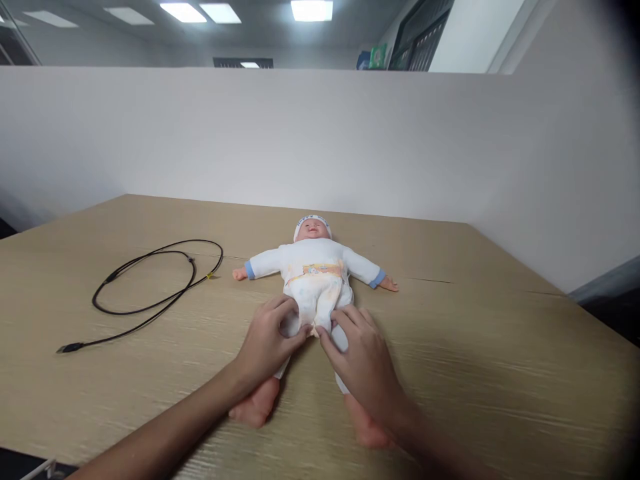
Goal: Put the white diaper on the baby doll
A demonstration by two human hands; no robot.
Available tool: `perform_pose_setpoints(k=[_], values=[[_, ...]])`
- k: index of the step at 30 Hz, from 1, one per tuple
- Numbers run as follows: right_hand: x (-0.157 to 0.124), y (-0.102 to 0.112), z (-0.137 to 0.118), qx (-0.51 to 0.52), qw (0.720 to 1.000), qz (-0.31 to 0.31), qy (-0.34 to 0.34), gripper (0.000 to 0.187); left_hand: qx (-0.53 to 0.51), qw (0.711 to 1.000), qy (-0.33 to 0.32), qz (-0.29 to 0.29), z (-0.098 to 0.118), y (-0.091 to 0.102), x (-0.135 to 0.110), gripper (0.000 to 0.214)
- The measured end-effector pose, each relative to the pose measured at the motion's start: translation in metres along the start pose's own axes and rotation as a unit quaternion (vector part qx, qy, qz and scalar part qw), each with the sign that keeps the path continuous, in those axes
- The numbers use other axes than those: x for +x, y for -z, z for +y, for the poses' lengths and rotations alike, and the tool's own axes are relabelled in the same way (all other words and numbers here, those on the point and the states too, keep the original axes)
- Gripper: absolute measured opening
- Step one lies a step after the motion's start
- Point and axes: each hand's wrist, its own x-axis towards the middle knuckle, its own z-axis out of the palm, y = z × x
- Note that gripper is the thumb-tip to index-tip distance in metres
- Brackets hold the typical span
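Note:
A baby doll lies on its back on the wooden table, head away from me, arms spread. It wears a white suit with blue cuffs, a white headband and a printed diaper. My left hand rests on the doll's left-side thigh, fingers curled and pinching the white cloth at the crotch. My right hand covers the other thigh, its fingertips pressed on the same cloth. The bare feet stick out under my wrists.
A black cable lies looped on the table to the left of the doll, its plug end near the left front. A white partition wall stands behind the table. The table's right edge runs diagonally at far right.

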Motion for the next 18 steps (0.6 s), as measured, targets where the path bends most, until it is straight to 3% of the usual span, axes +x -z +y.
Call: perform_pose_setpoints(k=[6,13,18], values=[[-0.005,-0.003,-0.001,0.031,0.999,-0.024,-0.017,0.01,-0.077,0.996,0.036,-0.003,-0.003,0.001,-0.002,0.009],[-0.005,-0.011,0.01,0.05,0.996,0.013,-0.077,0.023,-0.103,0.989,0.109,-0.004,-0.009,-0.001,-0.003,0.036],[-0.012,0.0,0.02,0.059,0.993,-0.015,-0.1,0.034,0.003,0.996,0.077,-0.039,-0.005,0.009,-0.001,0.033]])
